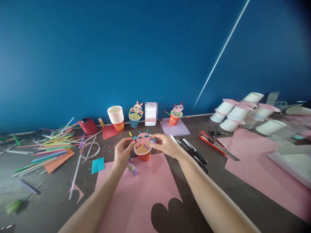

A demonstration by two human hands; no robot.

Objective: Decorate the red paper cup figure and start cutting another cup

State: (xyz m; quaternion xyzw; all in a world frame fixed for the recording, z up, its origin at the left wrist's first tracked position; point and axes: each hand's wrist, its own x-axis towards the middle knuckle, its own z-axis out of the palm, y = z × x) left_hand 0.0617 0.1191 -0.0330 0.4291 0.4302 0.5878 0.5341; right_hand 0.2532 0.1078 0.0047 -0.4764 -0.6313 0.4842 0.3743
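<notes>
Blue wall (155,51) backing | left hand (123,152), right hand (168,146): you are pinching cup (143,157) between | uneven squeezing could be bending pink cutout (143,139)

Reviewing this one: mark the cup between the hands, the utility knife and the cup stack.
Cup (143,158), head view: orange outer wall.
Utility knife (212,143), head view: handle.
Cup stack (116,118), head view: stacked rims.

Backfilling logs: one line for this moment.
left hand: holding cup figure | right hand: holding cup figure | near: pink sheet, black-capped marker
</notes>
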